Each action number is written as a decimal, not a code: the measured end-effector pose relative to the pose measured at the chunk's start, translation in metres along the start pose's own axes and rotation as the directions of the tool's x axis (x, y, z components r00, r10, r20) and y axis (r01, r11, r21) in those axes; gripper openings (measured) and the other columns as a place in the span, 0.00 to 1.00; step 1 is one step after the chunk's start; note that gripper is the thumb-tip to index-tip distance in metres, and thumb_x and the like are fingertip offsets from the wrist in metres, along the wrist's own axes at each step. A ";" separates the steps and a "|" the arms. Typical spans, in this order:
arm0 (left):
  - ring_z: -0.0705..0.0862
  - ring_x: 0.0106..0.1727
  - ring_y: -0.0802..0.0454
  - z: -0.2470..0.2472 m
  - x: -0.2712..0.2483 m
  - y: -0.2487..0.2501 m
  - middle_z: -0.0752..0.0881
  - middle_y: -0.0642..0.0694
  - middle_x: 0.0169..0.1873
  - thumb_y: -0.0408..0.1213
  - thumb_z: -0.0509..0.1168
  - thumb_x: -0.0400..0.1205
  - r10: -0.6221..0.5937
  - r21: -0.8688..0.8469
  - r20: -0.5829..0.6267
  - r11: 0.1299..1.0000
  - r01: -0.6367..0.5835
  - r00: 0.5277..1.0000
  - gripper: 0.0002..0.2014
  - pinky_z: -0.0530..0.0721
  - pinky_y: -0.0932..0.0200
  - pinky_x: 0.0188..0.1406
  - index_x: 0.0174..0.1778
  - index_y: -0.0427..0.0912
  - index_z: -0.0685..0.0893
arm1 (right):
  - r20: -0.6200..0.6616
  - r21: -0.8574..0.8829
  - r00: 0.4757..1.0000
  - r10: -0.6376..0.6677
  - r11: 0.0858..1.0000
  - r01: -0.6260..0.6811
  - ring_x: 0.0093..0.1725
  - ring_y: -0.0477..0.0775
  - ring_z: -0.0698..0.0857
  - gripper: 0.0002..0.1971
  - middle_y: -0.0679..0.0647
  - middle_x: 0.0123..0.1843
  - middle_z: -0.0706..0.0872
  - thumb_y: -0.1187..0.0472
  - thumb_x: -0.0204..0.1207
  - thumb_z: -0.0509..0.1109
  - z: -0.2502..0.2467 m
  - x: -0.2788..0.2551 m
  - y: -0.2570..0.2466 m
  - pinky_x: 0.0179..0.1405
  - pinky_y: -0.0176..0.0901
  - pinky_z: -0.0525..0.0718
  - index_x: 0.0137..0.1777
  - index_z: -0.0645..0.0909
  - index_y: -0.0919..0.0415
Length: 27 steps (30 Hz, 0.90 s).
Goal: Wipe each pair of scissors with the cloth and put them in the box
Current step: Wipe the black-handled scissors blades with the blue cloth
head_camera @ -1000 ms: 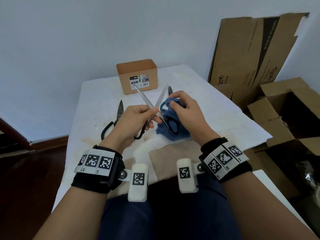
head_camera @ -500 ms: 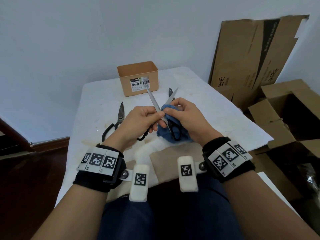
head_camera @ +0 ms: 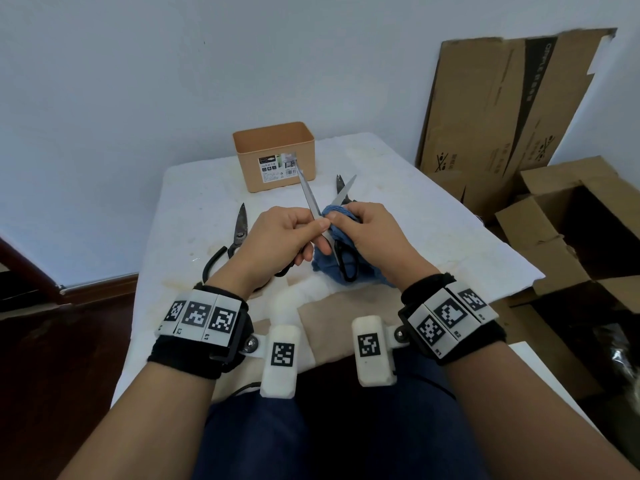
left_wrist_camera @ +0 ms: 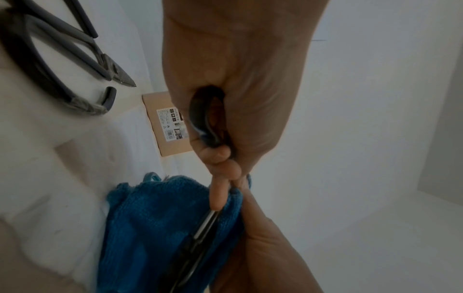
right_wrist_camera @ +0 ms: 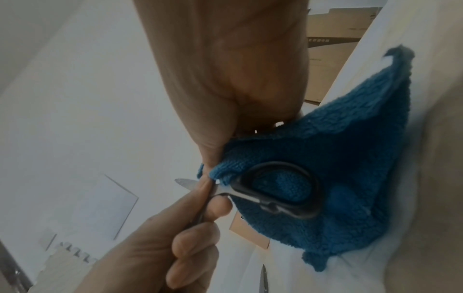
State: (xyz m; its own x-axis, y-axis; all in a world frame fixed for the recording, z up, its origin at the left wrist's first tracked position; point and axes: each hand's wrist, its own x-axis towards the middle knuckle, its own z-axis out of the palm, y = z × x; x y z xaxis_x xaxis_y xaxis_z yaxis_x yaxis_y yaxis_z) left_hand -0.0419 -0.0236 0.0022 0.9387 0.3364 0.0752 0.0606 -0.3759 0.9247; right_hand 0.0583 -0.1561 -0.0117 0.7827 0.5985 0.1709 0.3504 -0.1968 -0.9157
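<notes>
A pair of scissors (head_camera: 310, 199) with silver blades and black handles is held above the white table (head_camera: 415, 216), blades spread in a narrow V. My left hand (head_camera: 317, 233) grips it near the pivot, with one handle loop (left_wrist_camera: 206, 119) in the palm. My right hand (head_camera: 341, 220) pinches the blue cloth (head_camera: 346, 275) around the right blade. The other handle loop (right_wrist_camera: 278, 190) hangs against the cloth (right_wrist_camera: 350, 158). A second, dark pair of scissors (head_camera: 239, 233) lies left of my hands. The tip of a third pair (head_camera: 338, 181) shows behind the right hand. The tan box (head_camera: 273, 157) stands open at the back.
Flattened cardboard (head_camera: 502, 109) leans on the wall at the right, and an open carton (head_camera: 571, 237) stands beside the table's right edge. A brown patch (head_camera: 332, 317) marks the table's near edge. Dark floor lies to the left.
The blades have closed from a wide V to a narrow one. Both hands and the scissors have shifted slightly away, and the right hand's cloth sits higher on the blade.
</notes>
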 end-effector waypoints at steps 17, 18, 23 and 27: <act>0.75 0.22 0.54 0.004 0.000 -0.002 0.93 0.43 0.36 0.40 0.67 0.86 -0.017 -0.003 0.031 1.000 0.017 0.999 0.15 0.76 0.64 0.26 0.40 0.31 0.86 | -0.083 -0.017 0.996 0.043 0.999 -0.044 0.30 0.50 0.69 0.20 0.53 0.28 0.71 0.50 0.84 0.64 0.001 0.005 0.003 0.35 0.45 0.69 0.32 0.71 0.59; 0.75 0.22 0.55 0.005 0.000 -0.002 0.93 0.43 0.35 0.40 0.67 0.86 -0.019 -0.005 0.036 1.000 0.019 0.999 0.16 0.76 0.64 0.26 0.41 0.29 0.86 | -0.093 -0.011 0.994 0.056 0.998 -0.058 0.31 0.51 0.70 0.20 0.54 0.28 0.72 0.50 0.84 0.63 0.001 0.006 0.005 0.36 0.47 0.70 0.32 0.71 0.59; 0.75 0.20 0.59 0.001 -0.003 -0.002 0.91 0.47 0.31 0.37 0.65 0.88 -0.036 -0.064 0.065 0.997 0.040 0.997 0.17 0.75 0.67 0.23 0.44 0.24 0.85 | -0.093 0.136 0.987 0.128 0.984 -0.115 0.36 0.58 0.78 0.25 0.62 0.35 0.80 0.47 0.83 0.63 -0.002 0.011 0.006 0.40 0.52 0.77 0.39 0.78 0.71; 0.77 0.22 0.57 -0.006 -0.005 -0.004 0.93 0.42 0.40 0.38 0.64 0.88 -0.038 -0.101 0.067 0.994 0.045 0.997 0.13 0.75 0.66 0.22 0.40 0.34 0.85 | -0.212 0.262 0.949 0.233 0.949 -0.175 0.42 0.58 0.84 0.18 0.59 0.40 0.87 0.47 0.84 0.61 -0.009 0.014 0.010 0.45 0.51 0.83 0.39 0.82 0.58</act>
State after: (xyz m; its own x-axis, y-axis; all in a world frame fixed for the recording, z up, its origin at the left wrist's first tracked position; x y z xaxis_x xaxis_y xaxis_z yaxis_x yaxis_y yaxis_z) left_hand -0.0483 -0.0186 -0.0001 0.9563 0.2920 0.0144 0.0684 -0.2714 0.9600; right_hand 0.0775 -0.1563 -0.0152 0.9336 0.3574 0.0255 0.0608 -0.0879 -0.9943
